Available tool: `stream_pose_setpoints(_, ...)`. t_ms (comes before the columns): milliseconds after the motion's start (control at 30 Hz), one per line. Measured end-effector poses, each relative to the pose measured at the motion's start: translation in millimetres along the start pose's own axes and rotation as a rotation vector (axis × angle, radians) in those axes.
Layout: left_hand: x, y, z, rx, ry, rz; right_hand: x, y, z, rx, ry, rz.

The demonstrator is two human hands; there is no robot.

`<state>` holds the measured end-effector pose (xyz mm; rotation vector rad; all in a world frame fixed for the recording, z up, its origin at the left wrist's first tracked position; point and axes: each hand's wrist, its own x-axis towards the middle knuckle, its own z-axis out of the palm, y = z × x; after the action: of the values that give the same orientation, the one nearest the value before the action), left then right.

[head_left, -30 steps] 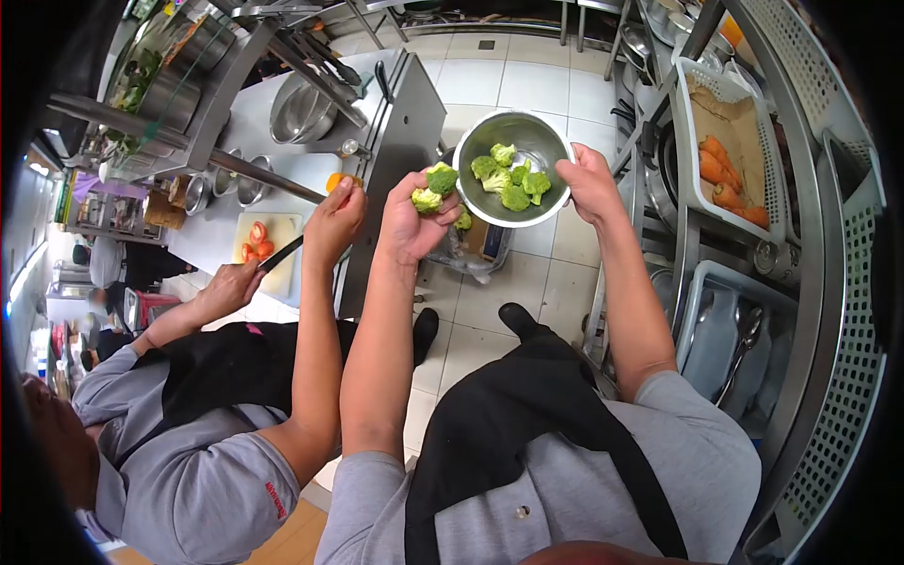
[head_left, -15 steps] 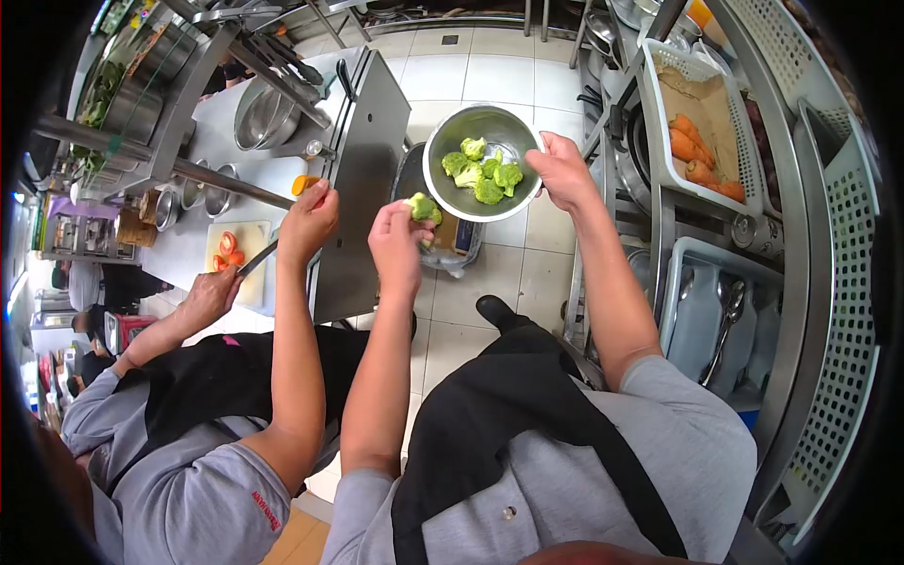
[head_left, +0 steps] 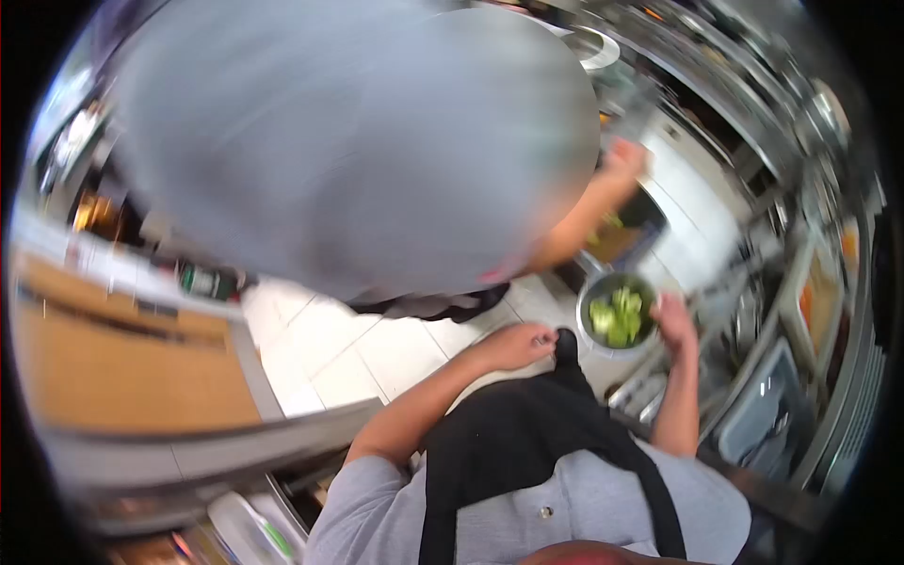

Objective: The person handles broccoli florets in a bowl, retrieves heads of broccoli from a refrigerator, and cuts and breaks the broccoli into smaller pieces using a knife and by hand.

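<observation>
Right of the middle, bowl: the metal bowl [head_left: 584,323] is over the floor, its open top facing the camera.
Broccoli: several green broccoli pieces [head_left: 619,316] lie together inside the bowl.
Right hand: the right hand [head_left: 674,320] is clamped on the right side of the bowl, at its rim.
Left hand: the left hand [head_left: 520,347] is left of the bowl and apart from it, just beyond the black apron [head_left: 518,428]; its fingers are curled in, and I cannot tell whether they hold anything.
Shoe: a dark shoe [head_left: 566,348] shows between the left hand and the bowl.
Co-worker: a person in a grey shirt [head_left: 358,141] fills much of the far left, badly blurred; one bare hand [head_left: 626,160] reaches out to the right, beyond the bowl.
Box: just beyond the bowl is a dark-edged box [head_left: 650,218] with green bits at its left side.
Near right: a white basket [head_left: 797,325] with orange things inside is beyond a pale tray [head_left: 744,424].
Left side: a wooden surface [head_left: 132,363] borders white floor tiles [head_left: 353,377].
</observation>
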<state>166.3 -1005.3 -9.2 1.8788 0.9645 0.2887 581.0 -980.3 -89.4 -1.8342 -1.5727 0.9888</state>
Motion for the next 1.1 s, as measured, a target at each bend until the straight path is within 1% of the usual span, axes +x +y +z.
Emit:
stream_pose_setpoints(33,-34.2,-31.9,0.1,-0.036,-0.018,-0.135,-0.6,14.4,39.7,-0.321,-0.016,0.018)
stream_pose_setpoints(67,-71.3,-62.4,2.0,-0.032,0.096,-0.202,-10.2,-9.5,76.7,-0.314,-0.203,0.037)
stream_pose_setpoints(100,-104.5,-88.8,0.3,-0.028,0.191,-0.267,-20.0,-32.4,117.8,-0.045,-0.297,0.145)
stream_pose_setpoints(133,-135.9,-114.8,2.7,-0.074,0.265,-0.353,-16.2,3.3,180.0,-0.063,-0.297,0.033)
stream_pose_setpoints(167,-165.8,-136.5,1.2,-0.127,0.331,-0.436,-35.0,-56.8,209.9,0.151,-0.502,0.218)
stream_pose_setpoints(200,-194.1,-148.9,-4.1,-0.152,0.371,-0.497,-46.5,-88.0,252.0,0.37,-0.572,0.391)
stream_pose_setpoints(233,-217.3,-160.2,-12.3,-0.18,0.406,-0.557,-47.5,-94.6,300.5,0.364,-0.642,0.325)
stream_pose_setpoints(267,-237.8,-166.7,-26.9,-0.195,0.44,-0.561,-61.0,-155.2,319.8,0.425,-0.735,0.386)
stream_pose_setpoints(300,-257.3,-164.9,-46.4,-0.16,0.47,-0.621,-79.0,-221.8,336.7,0.484,-0.824,0.452)
stream_pose_setpoints(333,-273.5,-169.9,-63.1,-0.131,0.492,-0.682,-78.0,-227.0,381.5,0.584,-0.927,0.39)
stream_pose_setpoints(367,-286.4,-183.2,-80.1,-0.153,0.514,-0.685,-74.3,-230.7,419.7,0.684,-1.028,0.331)
stream_pose_setpoints(433,-312.5,-219.6,-126.6,-0.149,0.447,-0.77,-65.0,-283.9,464.5,0.534,-1.089,0.274)
stream_pose_setpoints(467,-324.8,-239.2,-148.9,-0.159,0.461,-0.77,-54.9,-297.3,491.6,0.596,-1.133,0.28)
stream_pose_setpoints(500,-336.4,-261.6,-174.2,-0.202,0.499,-0.742,-47.5,-314.2,515.4,0.685,-1.132,0.283)
stream_pose_setpoints(533,-347.3,-284.3,-198.1,-0.243,0.528,-0.713,-36.0,-329.7,537.2,0.692,-1.124,0.247)
stream_pose_setpoints(600,-363.6,-302.9,-243.0,-0.361,0.578,-0.671,-24.4,-354.0,558.3,0.729,-1.099,0.226)
stream_pose_setpoints(633,-370.9,-319.9,-269.8,-0.348,0.564,-0.664,-10.4,-369.7,575.4,0.724,-1.011,0.229)
stream_pose_setpoints(667,-381.1,-333.9,-289.2,-0.548,0.693,-0.664,-3.1,-381.3,591.4,0.727,-0.919,0.248)
stream_pose_setpoints(700,-394.6,-348.4,-300.9,-0.76,0.791,-0.676,6.0,-398.3,600.5,0.761,-0.875,0.246)
stream_pose_setpoints(733,-403.5,-354.7,-322.7,-0.823,0.826,-0.671,15.6,-405.0,610.7,0.833,-0.864,0.255)
stream_pose_setpoints(767,-409.9,-373.9,-343.2,-0.809,0.775,-0.662,37.7,-416.8,621.8,0.905,-0.848,0.233)
stream_pose_setpoints(800,-428.2,-385.6,-339.7,-0.872,0.838,-0.698,32.0,-448.1,595.6,0.656,-0.778,0.313)
stream_pose_setpoints(833,-442.0,-406.7,-341.6,-0.956,0.912,-0.745,42.0,-445.9,603.1,0.679,-0.737,0.327)
stream_pose_setpoints(867,-449.6,-427.3,-346.2,-0.964,0.928,-0.806,59.1,-440.9,614.8,0.787,-0.664,0.322)
stream_pose_setpoints(900,-463.1,-444.7,-344.3,-0.96,0.935,-0.854,55.2,-443.1,623.5,0.906,-0.561,0.305)
stream_pose_setpoints(933,-473.0,-465.2,-344.3,-0.982,0.896,-0.883,50.7,-445.4,631.9,1.023,-0.463,0.276)
stream_pose_setpoints(967,-480.0,-483.8,-347.9,-0.996,0.856,-0.918,53.1,-453.2,641.1,1.108,-0.362,0.296)
stream_pose_setpoints(1000,-479.4,-497.6,-358.9,-0.994,0.812,-0.943,60.9,-458.1,646.6,1.093,-0.315,0.32)
stream_pose_setpoints(1033,-466.3,-496.1,-399.8,-0.991,0.77,-1.006,96.5,-492.3,641.2,1.044,-0.281,0.363)
stream_pose_setpoints(1067,-460.0,-516.6,-424.4,-0.976,0.776,-1.002,123.0,-502.6,662.6,1.078,-0.289,0.329)
stream_pose_setpoints(1100,-448.3,-536.3,-448.1,-0.964,0.765,-1.001,155.4,-498.0,685.0,1.05,-0.293,0.327)
